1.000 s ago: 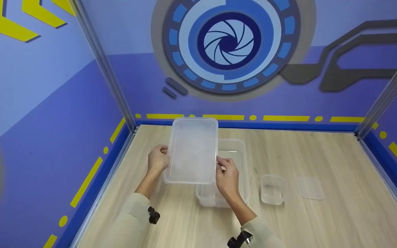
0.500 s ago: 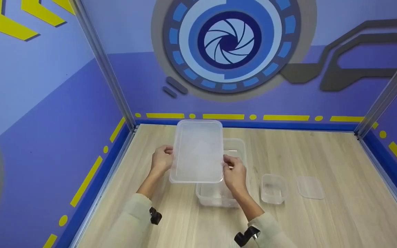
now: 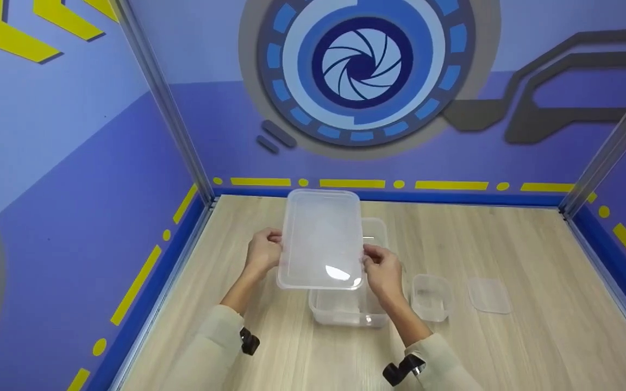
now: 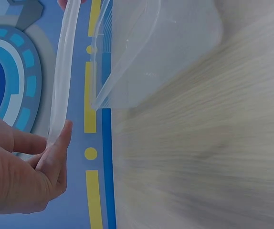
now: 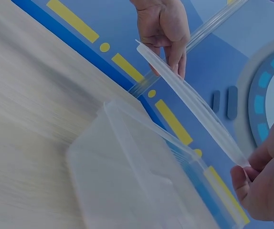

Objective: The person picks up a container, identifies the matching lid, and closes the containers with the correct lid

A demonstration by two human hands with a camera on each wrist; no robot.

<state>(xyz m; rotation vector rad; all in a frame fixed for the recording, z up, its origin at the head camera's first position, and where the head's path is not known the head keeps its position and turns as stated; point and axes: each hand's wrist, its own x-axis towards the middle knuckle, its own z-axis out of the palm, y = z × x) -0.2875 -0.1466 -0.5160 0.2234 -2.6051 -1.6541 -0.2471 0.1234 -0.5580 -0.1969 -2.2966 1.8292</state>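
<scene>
A large rectangular translucent plastic lid [image 3: 321, 236] is held up between both hands. My left hand [image 3: 264, 251] pinches its left edge, thumb on one side and fingers on the other, as the left wrist view shows. On the opposite long edge, my right hand [image 3: 385, 271] pinches the rim between thumb and fingers. Under the lid stands a large clear plastic food container [image 3: 345, 317], open at the top; the lid hides much of it. In the right wrist view, a gap separates the lid [image 5: 194, 105] from the container's rim [image 5: 151, 125].
To the right of the big container sits a small clear square container [image 3: 431, 298] without a lid. A small square lid [image 3: 488, 296] lies flat beside it on the wooden table [image 3: 552, 331]. Printed panels [image 3: 215, 125] enclose the table at the back and sides.
Both hands have carried the large lid to the right, so it overlaps more of the big container in the head view. The small container and small lid have stayed put.
</scene>
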